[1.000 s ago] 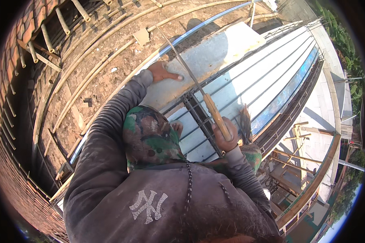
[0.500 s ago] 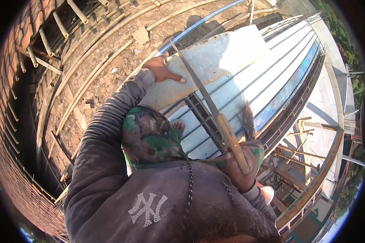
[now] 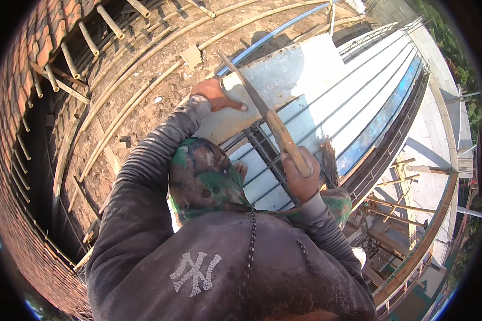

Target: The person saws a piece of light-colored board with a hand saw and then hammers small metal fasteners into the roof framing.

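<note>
My left hand (image 3: 215,94) is closed over the near left edge of a pale, rust-edged sheet (image 3: 270,72), its thumb lying on top. In my right hand (image 3: 301,175) is a long, tapering blade (image 3: 247,88) with a straight wooden handle (image 3: 285,138). The blade points away and left, crossing over the sheet beside my left hand. Whether its edge has teeth is too blurred to tell. A bare foot (image 3: 241,170) shows beyond my camouflage-covered knee (image 3: 203,168).
Ribbed pale roofing panels (image 3: 353,96) and a blue strip (image 3: 388,131) run off to the right. Bamboo poles (image 3: 128,91) lie over rough ground on the left, beside a tiled roof (image 3: 32,40). A rebar frame (image 3: 270,152) and a fibrous brush-like bundle (image 3: 328,160) are near my right hand.
My right hand has moved up and left with the wooden handle, away from my body. The blade has shifted slightly left. My left hand keeps its hold on the sheet.
</note>
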A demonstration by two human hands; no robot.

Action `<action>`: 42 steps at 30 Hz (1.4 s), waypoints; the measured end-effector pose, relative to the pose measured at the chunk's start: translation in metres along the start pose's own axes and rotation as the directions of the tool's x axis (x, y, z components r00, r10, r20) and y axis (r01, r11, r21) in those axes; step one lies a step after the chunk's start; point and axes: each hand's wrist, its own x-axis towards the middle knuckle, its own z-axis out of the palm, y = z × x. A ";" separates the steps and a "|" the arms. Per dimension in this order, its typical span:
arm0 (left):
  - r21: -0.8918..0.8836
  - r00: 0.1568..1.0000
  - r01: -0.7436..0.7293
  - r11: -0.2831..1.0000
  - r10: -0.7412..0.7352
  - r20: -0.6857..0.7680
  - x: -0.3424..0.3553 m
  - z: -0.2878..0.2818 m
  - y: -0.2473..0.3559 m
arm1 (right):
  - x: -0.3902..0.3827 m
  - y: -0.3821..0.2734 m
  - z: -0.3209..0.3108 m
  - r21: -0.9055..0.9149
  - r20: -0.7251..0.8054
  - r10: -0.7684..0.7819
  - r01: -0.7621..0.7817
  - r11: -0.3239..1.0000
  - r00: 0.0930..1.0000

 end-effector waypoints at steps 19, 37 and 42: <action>-0.037 0.996 -0.037 0.999 0.039 0.077 0.020 0.014 -0.004 | -0.103 -0.027 -0.095 -0.102 0.038 0.132 -0.128 0.987 0.990; -0.042 0.994 -0.102 0.994 0.103 0.025 0.019 0.023 -0.008 | -0.094 -0.044 -0.084 -0.255 0.054 0.040 -0.025 0.967 0.998; -0.034 0.984 -0.147 0.989 0.143 -0.109 0.015 -0.001 -0.006 | 0.020 -0.032 -0.033 -0.008 0.092 0.107 -0.107 0.994 0.990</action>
